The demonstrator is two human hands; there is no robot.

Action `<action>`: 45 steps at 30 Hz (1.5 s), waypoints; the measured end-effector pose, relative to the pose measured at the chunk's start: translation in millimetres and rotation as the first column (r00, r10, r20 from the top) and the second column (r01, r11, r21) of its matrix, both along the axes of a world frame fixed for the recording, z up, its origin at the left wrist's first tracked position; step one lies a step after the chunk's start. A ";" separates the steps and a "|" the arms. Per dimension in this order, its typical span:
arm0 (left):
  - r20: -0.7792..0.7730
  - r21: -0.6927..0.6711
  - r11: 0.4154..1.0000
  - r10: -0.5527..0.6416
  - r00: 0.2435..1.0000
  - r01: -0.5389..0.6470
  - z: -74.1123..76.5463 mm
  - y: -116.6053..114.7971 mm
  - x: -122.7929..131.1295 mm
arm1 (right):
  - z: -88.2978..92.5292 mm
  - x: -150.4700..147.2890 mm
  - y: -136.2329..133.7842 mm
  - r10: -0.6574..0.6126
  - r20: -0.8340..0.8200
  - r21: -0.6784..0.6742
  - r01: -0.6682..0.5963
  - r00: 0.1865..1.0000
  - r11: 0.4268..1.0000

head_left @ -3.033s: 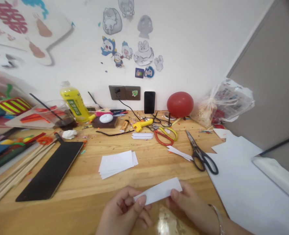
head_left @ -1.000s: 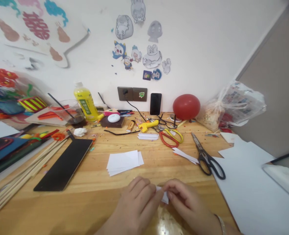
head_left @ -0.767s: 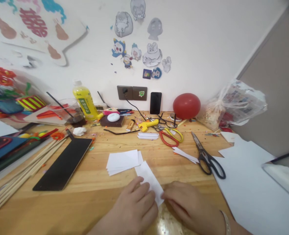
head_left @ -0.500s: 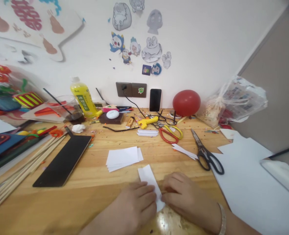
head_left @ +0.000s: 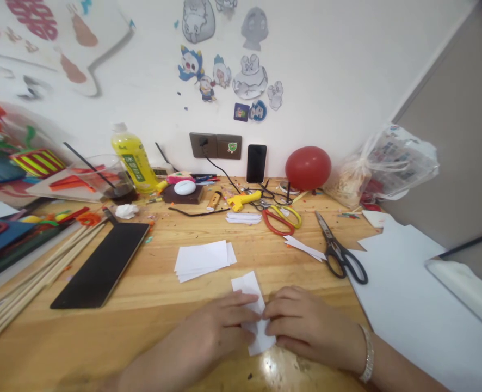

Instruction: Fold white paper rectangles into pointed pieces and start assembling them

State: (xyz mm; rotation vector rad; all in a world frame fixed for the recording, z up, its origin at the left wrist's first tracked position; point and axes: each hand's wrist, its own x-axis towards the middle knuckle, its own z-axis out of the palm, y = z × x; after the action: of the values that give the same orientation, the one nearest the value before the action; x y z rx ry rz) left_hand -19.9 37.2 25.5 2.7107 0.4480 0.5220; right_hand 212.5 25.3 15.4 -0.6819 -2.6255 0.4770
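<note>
A narrow white paper strip (head_left: 247,283) lies slanted on the wooden table before me, with a crease along its length. From the left, the fingers of my left hand (head_left: 220,321) reach across the strip and hold it against the tabletop. My right hand (head_left: 302,321) has its fingers bent and pinching the strip's right edge, close to the left fingertips. Part of the strip's middle is hidden under the fingers. Just beyond it rests a small stack of white paper pieces (head_left: 202,258). Folded white strips (head_left: 243,218) sit farther back.
Black-handled scissors (head_left: 339,253) and large white sheets (head_left: 412,288) lie right. Red-and-yellow-handled scissors (head_left: 282,218), a yellow glue gun (head_left: 243,200) and a red balloon (head_left: 308,167) are behind. A black tablet-like slab (head_left: 102,267), wooden sticks (head_left: 45,272) and a yellow bottle (head_left: 133,160) stand left.
My left fingers have stretched farther over the paper strip and my right fingers have closed in on its edge. The view has shifted slightly.
</note>
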 end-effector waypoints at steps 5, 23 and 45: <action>0.058 -0.051 0.999 0.017 0.998 -0.015 -5.4 -0.8 2.4 | 0.9 -3.1 -0.7 0.006 -0.044 0.043 -0.004 0.999 0.999; 0.119 -0.410 0.903 0.193 0.974 -0.129 -8.1 -8.0 6.2 | -0.4 -13.7 -0.2 -0.128 -0.013 -0.243 0.121 0.992 0.963; 0.009 -0.239 0.823 0.533 0.846 -0.516 -17.1 -30.8 29.7 | -4.4 -26.7 -14.6 -0.346 0.032 -0.318 0.337 0.938 0.886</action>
State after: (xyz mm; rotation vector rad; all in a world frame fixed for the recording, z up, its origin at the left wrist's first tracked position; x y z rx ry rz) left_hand 9.8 6.4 8.4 2.3157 1.1776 0.6630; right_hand 185.8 10.7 11.0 -1.2070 -2.3492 0.8022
